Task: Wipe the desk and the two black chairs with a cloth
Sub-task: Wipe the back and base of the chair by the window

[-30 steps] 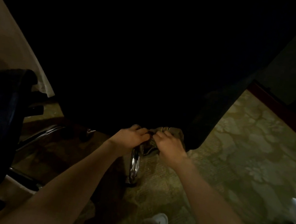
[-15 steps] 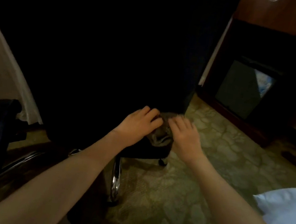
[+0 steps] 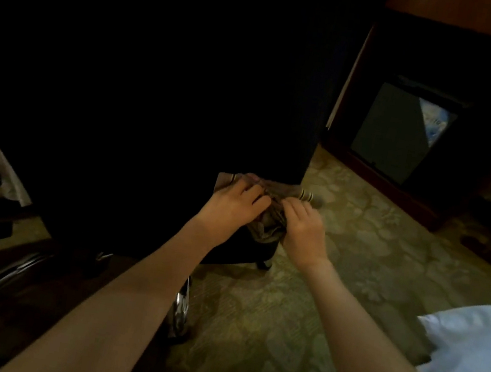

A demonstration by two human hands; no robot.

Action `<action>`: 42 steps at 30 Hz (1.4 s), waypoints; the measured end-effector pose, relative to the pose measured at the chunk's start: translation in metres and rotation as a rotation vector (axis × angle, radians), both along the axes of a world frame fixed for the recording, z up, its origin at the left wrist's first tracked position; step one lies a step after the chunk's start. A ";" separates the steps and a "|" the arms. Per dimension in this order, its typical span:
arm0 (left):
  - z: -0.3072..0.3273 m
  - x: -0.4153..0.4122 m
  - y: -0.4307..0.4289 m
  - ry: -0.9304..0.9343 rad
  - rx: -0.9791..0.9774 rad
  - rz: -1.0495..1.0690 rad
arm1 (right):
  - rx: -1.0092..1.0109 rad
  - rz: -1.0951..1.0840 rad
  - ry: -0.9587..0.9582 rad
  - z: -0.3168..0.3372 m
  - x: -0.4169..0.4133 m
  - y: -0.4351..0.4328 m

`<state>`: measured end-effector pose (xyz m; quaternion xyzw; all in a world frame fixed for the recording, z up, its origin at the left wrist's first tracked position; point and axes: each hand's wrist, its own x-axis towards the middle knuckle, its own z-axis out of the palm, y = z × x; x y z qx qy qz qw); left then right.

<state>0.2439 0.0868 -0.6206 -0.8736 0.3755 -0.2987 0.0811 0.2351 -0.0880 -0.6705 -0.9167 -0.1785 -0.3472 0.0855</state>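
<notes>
Limp, light cloth (image 3: pixel 264 231), best gripped bunched; left hand (image 3: pixel 232 204) and right hand (image 3: pixel 304 229) both pinch it against the black chair (image 3: pixel 154 108)

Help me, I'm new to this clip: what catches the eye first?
Mid-frame, the left hand and right hand both pinch a crumpled cloth at the lower right corner of a black chair, whose dark bulk fills the upper left. Pale patterned carpet spreads to the right.

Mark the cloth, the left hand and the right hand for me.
cloth (image 3: pixel 265 228): head view, bunched fold between the hands.
left hand (image 3: pixel 230 207): head view, back of the hand.
right hand (image 3: pixel 302 234): head view, back of the hand.
</notes>
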 end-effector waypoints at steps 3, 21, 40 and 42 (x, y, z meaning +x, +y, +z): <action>-0.044 -0.003 0.011 0.080 0.057 0.059 | -0.061 0.052 0.168 -0.037 -0.002 0.013; 0.013 -0.015 -0.025 0.221 -0.122 0.046 | 0.261 -0.082 0.066 -0.004 -0.021 -0.011; -0.044 0.031 -0.041 0.048 0.352 -0.212 | 0.523 -0.203 0.017 -0.088 0.023 -0.008; -0.057 0.030 -0.042 0.115 0.376 -0.188 | 0.547 -0.209 0.162 -0.102 0.021 -0.006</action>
